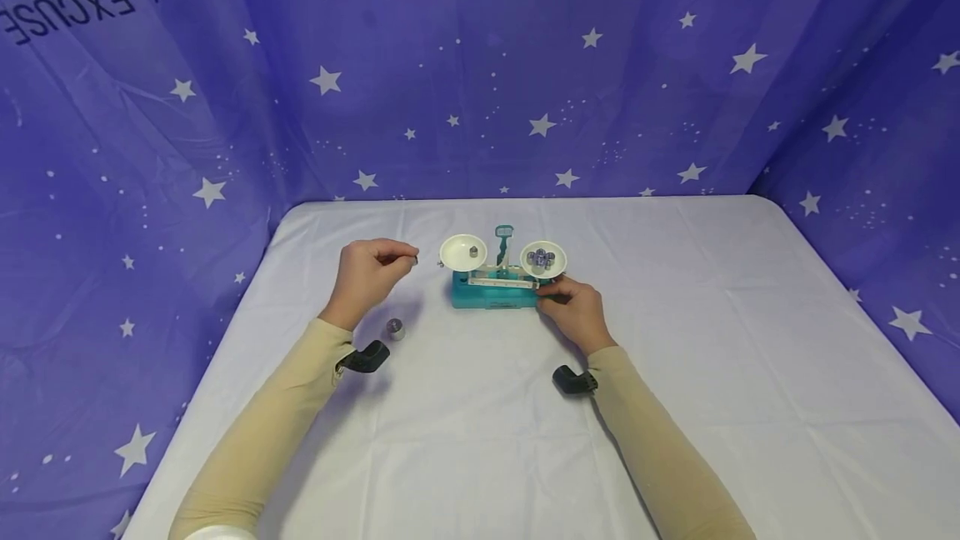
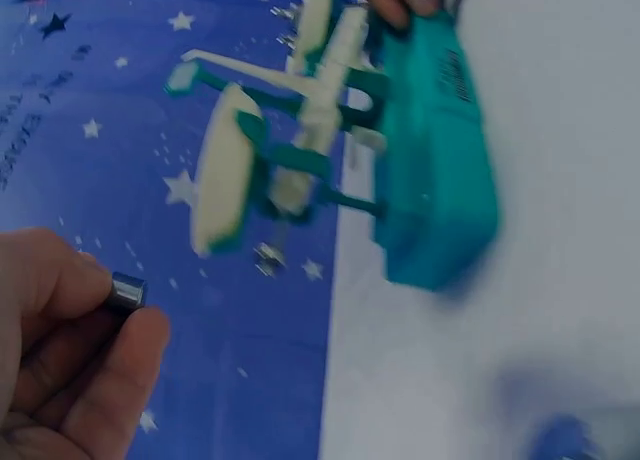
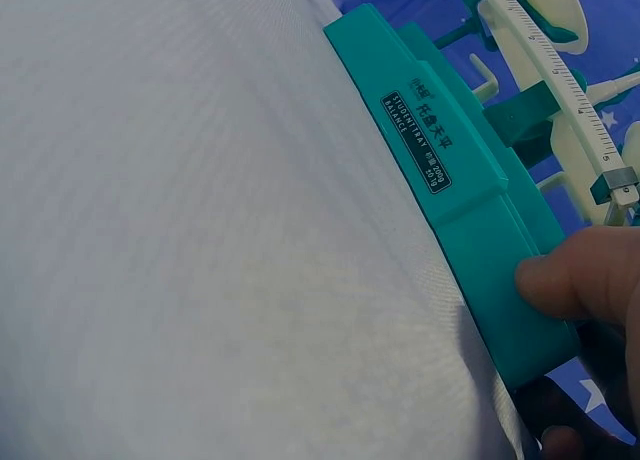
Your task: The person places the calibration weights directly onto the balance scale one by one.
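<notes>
Between thumb and fingertips, my left hand (image 1: 366, 275) pinches a small shiny metal cylinder (image 2: 127, 291), just left of the tray balance. The balance has a teal base (image 1: 480, 298), a scale beam and two white pans. My right hand (image 1: 581, 315) grips the right end of the base, its thumb pressed on the front face in the right wrist view. A small metal weight (image 1: 473, 252) sits in the left pan (image 1: 456, 254). Several shiny metal weights (image 1: 540, 257) cluster in the right pan (image 1: 559, 265).
A larger metal cylinder (image 1: 395, 329) stands on the white-covered table (image 1: 465, 440), below the left hand. Purple star-printed curtains (image 1: 450, 65) enclose the table at the back and sides. Each wrist carries a black camera mount (image 1: 573, 380).
</notes>
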Available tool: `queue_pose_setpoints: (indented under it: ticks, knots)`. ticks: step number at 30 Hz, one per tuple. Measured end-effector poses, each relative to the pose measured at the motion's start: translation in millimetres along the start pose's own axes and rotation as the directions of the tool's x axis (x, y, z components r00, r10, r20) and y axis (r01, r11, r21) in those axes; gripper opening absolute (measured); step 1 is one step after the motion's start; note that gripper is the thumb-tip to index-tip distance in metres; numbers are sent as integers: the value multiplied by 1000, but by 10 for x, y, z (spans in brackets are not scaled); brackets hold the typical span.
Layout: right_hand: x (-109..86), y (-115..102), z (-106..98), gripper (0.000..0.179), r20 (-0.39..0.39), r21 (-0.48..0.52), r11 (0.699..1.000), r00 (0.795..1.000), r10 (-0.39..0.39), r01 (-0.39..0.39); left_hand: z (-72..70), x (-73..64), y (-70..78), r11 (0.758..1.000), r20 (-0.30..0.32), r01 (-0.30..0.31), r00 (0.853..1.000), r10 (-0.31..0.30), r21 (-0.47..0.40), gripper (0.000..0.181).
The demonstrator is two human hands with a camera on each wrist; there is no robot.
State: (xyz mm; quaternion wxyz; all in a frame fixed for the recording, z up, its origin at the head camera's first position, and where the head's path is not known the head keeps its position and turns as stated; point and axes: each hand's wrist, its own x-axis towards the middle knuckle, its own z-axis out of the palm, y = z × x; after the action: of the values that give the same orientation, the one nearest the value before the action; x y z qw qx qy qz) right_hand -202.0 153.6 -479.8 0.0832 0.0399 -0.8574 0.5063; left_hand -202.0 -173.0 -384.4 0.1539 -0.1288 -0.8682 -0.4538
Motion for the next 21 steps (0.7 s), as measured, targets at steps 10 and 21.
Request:
queue_pose_setpoints:
  ticks: [10, 21]
  knots:
    - [1, 19, -1, 17, -6, -5, 999, 999, -33, 33, 187, 298, 314, 999, 59, -42, 997, 41, 23, 17]
    - [10, 43, 4, 17, -12, -31, 999, 999, -42, 42, 500, 458, 405, 992, 95, -88, 992, 79, 94, 18]
